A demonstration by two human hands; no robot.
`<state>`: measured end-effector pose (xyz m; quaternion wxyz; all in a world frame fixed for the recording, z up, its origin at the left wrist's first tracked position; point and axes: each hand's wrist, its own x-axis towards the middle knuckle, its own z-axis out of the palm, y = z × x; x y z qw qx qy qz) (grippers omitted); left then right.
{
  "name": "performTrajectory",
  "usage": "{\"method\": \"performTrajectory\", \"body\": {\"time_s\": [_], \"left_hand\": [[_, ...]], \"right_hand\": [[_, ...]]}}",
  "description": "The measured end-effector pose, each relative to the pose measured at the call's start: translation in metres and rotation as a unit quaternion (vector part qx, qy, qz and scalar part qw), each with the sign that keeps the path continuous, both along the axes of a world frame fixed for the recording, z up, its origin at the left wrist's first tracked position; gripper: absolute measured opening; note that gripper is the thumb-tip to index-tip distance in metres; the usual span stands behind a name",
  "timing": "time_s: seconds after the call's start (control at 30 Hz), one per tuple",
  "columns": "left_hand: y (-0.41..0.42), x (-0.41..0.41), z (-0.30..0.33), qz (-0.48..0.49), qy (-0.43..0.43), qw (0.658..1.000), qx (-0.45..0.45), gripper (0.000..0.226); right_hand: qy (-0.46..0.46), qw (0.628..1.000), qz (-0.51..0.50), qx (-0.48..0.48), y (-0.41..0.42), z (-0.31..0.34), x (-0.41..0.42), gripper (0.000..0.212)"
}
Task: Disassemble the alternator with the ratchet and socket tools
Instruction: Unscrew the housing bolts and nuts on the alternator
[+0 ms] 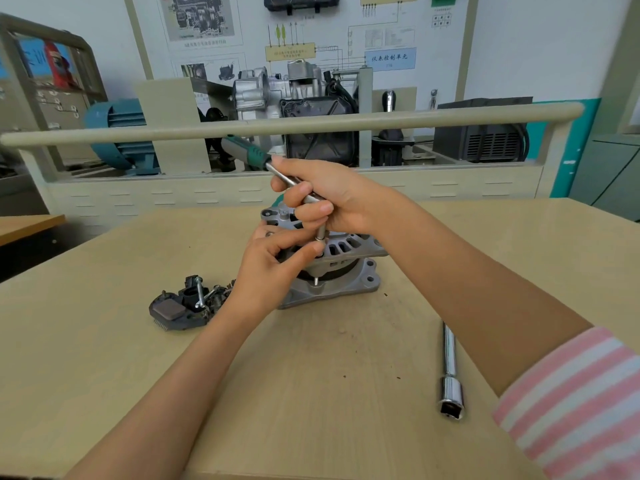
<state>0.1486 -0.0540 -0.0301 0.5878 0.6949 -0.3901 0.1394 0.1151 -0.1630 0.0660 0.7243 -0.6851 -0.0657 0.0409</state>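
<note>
Aluminium alternator (332, 271) stands on end mid-table (311, 375), unclamped, held only by its own weight. Right hand (325, 199) is wrapped around the ratchet (294, 181) shaft near the head, green grip sticking out behind toward the rail, with a thin socket (321, 234) dropping down onto a through-bolt at the upper housing rim. Left hand (273, 265) is pinched at the socket tip, fingertips touching the bolt head area, guiding it on; can't tell if the socket is fully seated, fingers cover it. Risks as I see them: choked-up grip gives little leverage, so a tight bolt invites a jerk, and a half-seated socket would cam off and round the head. Left fingertips sit right where the socket would slip, so pinch or scrape is likely. Nothing restrains the housing, so side load on the handle could tip or spin it on the smooth top, toward the removed regulator parts (187, 306) lying just beside it on the left. Socket looks slightly off-axis to the bolt; that worsens slip. Extension bar (450, 368) lies loose near the right forearm and could be swept off the edge by a sleeve (571, 403) on a sudden release.
</note>
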Motion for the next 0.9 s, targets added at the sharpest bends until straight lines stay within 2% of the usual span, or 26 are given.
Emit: {"method": "performTrajectory", "body": {"time_s": [0.07, 0.13, 0.2, 0.23, 0.3, 0.37, 0.5, 0.57, 0.67, 0.8, 0.9], "left_hand": [[-0.001, 0.000, 0.000, -0.008, 0.012, 1.000, -0.003, 0.015], [-0.001, 0.002, -0.002, 0.001, 0.012, 1.000, -0.005, 0.017], [-0.001, 0.003, -0.003, 0.018, -0.006, 1.000, 0.000, 0.023], [-0.002, 0.003, -0.003, 0.025, -0.009, 1.000, 0.002, 0.023], [-0.003, 0.003, -0.004, 0.037, -0.011, 0.999, 0.004, 0.021], [-0.003, 0.004, -0.003, 0.054, -0.020, 0.998, 0.012, 0.020], [-0.002, 0.001, -0.003, 0.049, -0.022, 0.998, 0.017, 0.024], [-0.001, 0.001, -0.002, 0.038, -0.018, 0.999, 0.020, 0.023], [0.000, 0.003, -0.003, 0.026, -0.007, 0.999, 0.019, 0.018], [-0.001, 0.006, -0.003, 0.022, -0.010, 1.000, 0.009, 0.019], [-0.001, 0.006, -0.003, 0.017, -0.024, 1.000, 0.000, 0.023]], "right_hand": [[-0.058, 0.989, -0.127, 0.054, 0.009, -0.007, 0.000, 0.033], [-0.113, 0.942, -0.274, 0.159, 0.016, -0.019, 0.000, 0.037], [-0.132, 0.892, -0.341, 0.265, 0.018, -0.026, 0.002, 0.039], [-0.125, 0.884, -0.341, 0.295, 0.017, -0.026, 0.003, 0.039], [-0.099, 0.896, -0.315, 0.295, 0.013, -0.022, 0.002, 0.039], [-0.072, 0.925, -0.268, 0.261, 0.009, -0.017, 0.002, 0.039], [-0.012, 0.990, -0.062, 0.126, -0.001, -0.008, 0.003, 0.035], [0.014, 0.998, 0.033, 0.059, -0.006, -0.003, 0.005, 0.034], [0.045, 0.990, 0.131, 0.000, -0.009, 0.003, 0.007, 0.032], [0.060, 0.986, 0.157, 0.011, -0.009, 0.003, 0.010, 0.033], [0.036, 0.991, 0.111, 0.071, -0.008, -0.002, 0.006, 0.031]]}}
